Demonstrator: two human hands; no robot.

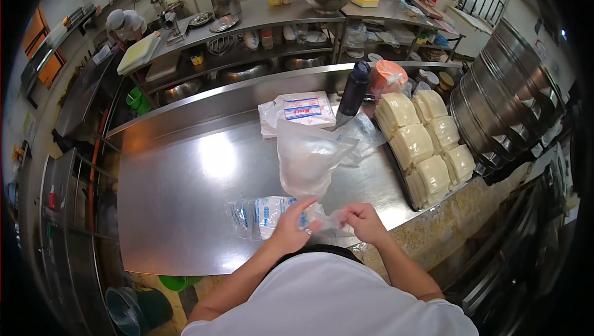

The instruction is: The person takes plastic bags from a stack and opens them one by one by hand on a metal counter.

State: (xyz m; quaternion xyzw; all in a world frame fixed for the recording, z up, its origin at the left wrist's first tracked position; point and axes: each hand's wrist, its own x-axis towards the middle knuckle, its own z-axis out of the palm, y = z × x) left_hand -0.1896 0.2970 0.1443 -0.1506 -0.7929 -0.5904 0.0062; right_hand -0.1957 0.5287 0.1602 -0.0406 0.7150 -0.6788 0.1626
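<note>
My left hand (pixel 296 224) is at the near edge of the steel table, over a clear packet with blue print (pixel 266 213); its fingers are apart, and the clear plastic lies against them. My right hand (pixel 362 221) pinches a piece of thin clear plastic (pixel 334 223) that stretches between the two hands. Just beyond them a translucent plastic bag (pixel 307 159) rests on the table. Behind that bag lies a white package with a red and blue label (pixel 302 109).
On the right, a dark tray holds stacks of pale wrapped squares (pixel 413 144), next to tall metal steamers (pixel 504 88). A dark bottle (pixel 354 88) and an orange bag (pixel 388 76) stand at the table's back. Two people (pixel 127 23) work at far counters.
</note>
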